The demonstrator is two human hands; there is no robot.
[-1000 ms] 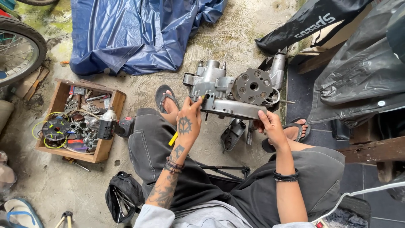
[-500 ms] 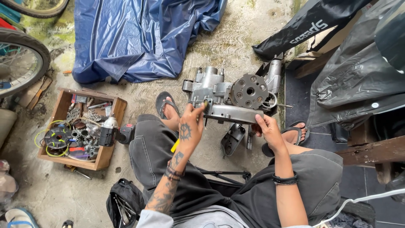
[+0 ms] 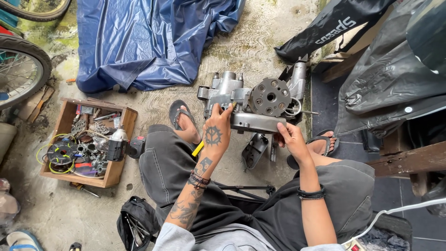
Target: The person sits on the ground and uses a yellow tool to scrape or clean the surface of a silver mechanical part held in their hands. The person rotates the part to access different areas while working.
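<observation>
The work area is a rough, stained concrete floor (image 3: 260, 42) outdoors. The person sits low with knees apart, feet in sandals on the floor.

The left hand (image 3: 216, 132), tattooed on its back, reaches forward with the forearm extended and wrist straight. Its grip is closed on the left part of the engine case (image 3: 246, 104), fingers curled over the top edge. The right hand (image 3: 290, 139) comes in from the right with the wrist bent inward; its grip holds the lower right edge of the same case, fingers hidden underneath. The case stands on the floor between the feet, directly ahead of both grips.

The engine case is cast grey metal, dull and grimy, with bosses and tubes on top. A round dark rotor (image 3: 272, 96) with drilled holes sits on its face, just above the right grip. A black cover (image 3: 254, 151) lies on the floor between the two grips, below the case.

Well to the left of the left grip stands an open wooden box (image 3: 121, 160) filled with small metal parts and wire. A creased blue tarpaulin (image 3: 148, 42) lies beyond it. A spoked wheel (image 3: 23, 69) is at the far left. Black plastic sheeting (image 3: 395, 74) lies to the right.
</observation>
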